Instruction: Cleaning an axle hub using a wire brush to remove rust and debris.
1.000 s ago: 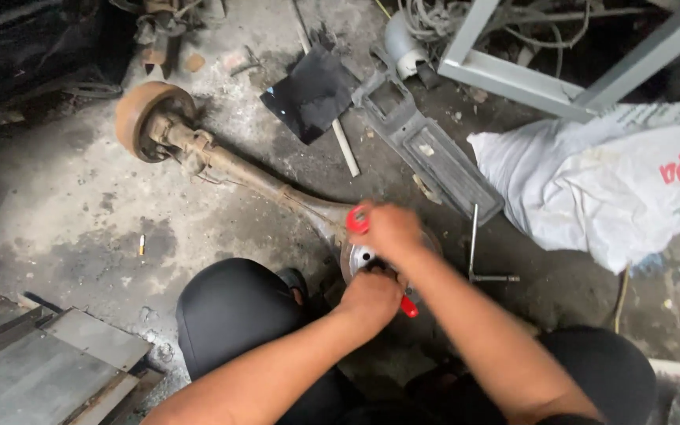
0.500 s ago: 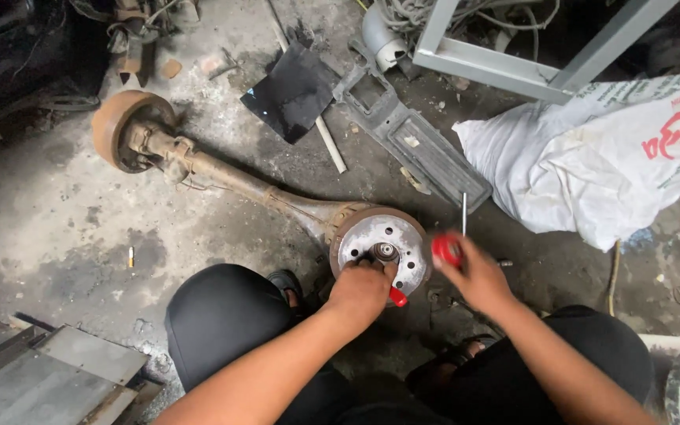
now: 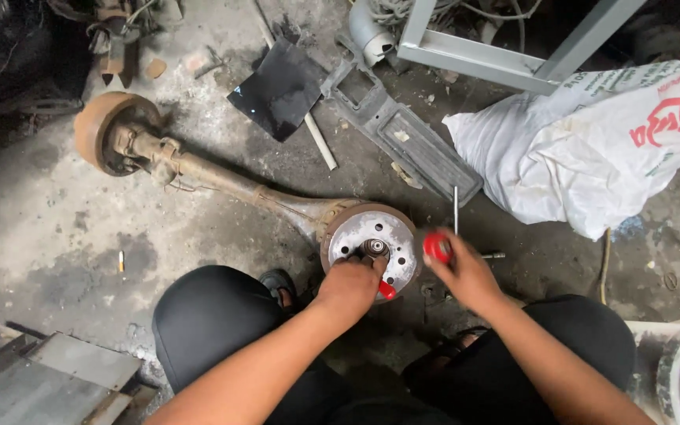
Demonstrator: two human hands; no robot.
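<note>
Fingers of the left hand (image 3: pixel 349 285) grip a red-handled tool (image 3: pixel 386 290) at the rusty hub (image 3: pixel 371 245) — right hand (image 3: pixel 466 275) clutches a red handle (image 3: pixel 437 247).

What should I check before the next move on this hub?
1. Left hand on the brake drum at its centre: ok.
2. Right hand grip on the red-handled tool: ok.
3. Tool tip seated on the drum: not ok, it is held beside the drum.
4. Second red handle under the left hand: cannot tell what it is.
5. Axle lying flat on the floor: ok.
</note>
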